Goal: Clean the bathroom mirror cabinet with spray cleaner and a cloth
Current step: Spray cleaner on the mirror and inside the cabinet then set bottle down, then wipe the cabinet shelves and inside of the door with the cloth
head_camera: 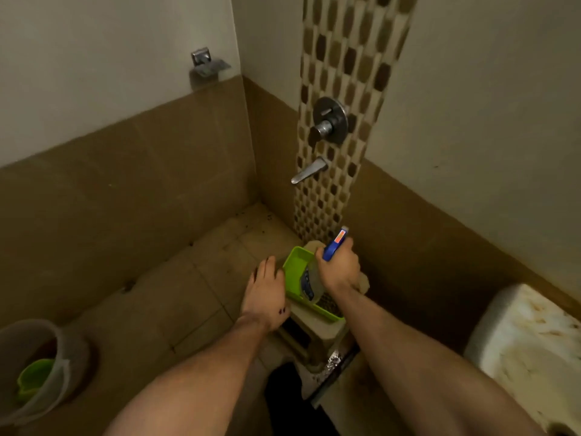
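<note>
Your right hand [339,272] has its fingers curled tight round the top of the spray bottle [334,248], just under the blue trigger. I think that is a good place to lift it by. The bottle stands in the green basket [294,269] on the little stool [323,330]. Your left hand [267,294] lies flat with straight fingers and holds nothing. It sits right by the basket's side, maybe to stop it tipping. No mirror cabinet shows here.
</note>
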